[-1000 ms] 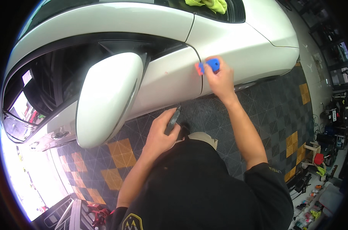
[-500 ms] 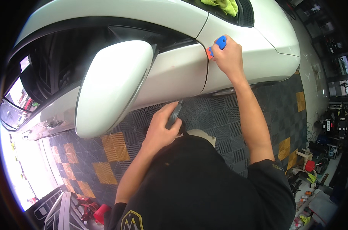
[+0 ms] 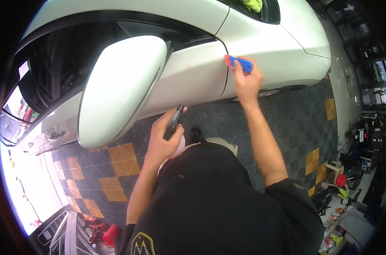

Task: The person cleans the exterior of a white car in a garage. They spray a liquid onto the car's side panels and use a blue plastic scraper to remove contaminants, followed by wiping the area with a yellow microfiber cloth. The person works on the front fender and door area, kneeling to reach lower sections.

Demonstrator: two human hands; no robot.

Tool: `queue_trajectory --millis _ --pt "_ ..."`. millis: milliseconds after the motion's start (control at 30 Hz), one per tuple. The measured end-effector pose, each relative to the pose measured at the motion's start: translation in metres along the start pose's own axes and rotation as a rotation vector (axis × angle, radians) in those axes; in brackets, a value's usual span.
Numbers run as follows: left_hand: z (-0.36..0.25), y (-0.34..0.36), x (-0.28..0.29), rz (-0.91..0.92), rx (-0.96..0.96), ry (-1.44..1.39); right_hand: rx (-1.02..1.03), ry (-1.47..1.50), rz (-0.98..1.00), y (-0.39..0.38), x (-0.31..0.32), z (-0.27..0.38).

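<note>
My right hand grips a blue plastic scraper with a red blade, its blade end at the dark seam between the white car's door and front panel. My left hand is closed around a dark slim tool, held below the door, right of the large white side mirror. A small pinkish mark shows on the door. A pale, pinkish object, too hidden to name, sits just beyond my left hand.
A yellow-green cloth lies near the windscreen. Grey and orange floor tiles run below the car. Equipment, a red bucket and small items are along the right. Grey metal steps and red items stand at lower left.
My right hand has shifted down and left since half a second ago, with the scraper turned flatter. My left hand has moved up and left, still holding the dark tool.
</note>
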State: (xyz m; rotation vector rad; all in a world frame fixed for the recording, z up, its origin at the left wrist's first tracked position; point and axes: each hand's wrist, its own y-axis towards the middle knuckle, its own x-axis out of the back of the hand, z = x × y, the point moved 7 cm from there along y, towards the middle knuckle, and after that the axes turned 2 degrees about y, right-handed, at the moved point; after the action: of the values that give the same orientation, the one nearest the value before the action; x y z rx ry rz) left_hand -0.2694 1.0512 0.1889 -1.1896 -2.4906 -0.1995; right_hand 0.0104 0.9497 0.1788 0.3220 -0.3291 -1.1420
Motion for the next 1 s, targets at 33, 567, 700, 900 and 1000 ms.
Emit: queue_trajectory --millis 33,567,700,900,1000 --pt "0.003 -0.002 -0.001 0.010 -0.002 0.015 0.028 -0.018 0.021 -0.012 -0.014 -0.009" --pt "0.014 -0.025 0.023 0.085 0.055 0.072 0.224 -0.157 -0.118 0.010 -0.065 0.040" --pt "0.029 -0.027 0.029 0.126 -0.001 0.040 0.234 -0.211 -0.061 -0.017 -0.084 0.022" --pt "0.037 -0.037 0.054 0.288 0.035 0.062 -0.043 0.211 -0.255 -0.023 -0.062 0.006" --pt "0.053 -0.045 0.069 0.352 0.030 0.036 -0.013 -0.067 -0.336 -0.015 -0.036 0.009"
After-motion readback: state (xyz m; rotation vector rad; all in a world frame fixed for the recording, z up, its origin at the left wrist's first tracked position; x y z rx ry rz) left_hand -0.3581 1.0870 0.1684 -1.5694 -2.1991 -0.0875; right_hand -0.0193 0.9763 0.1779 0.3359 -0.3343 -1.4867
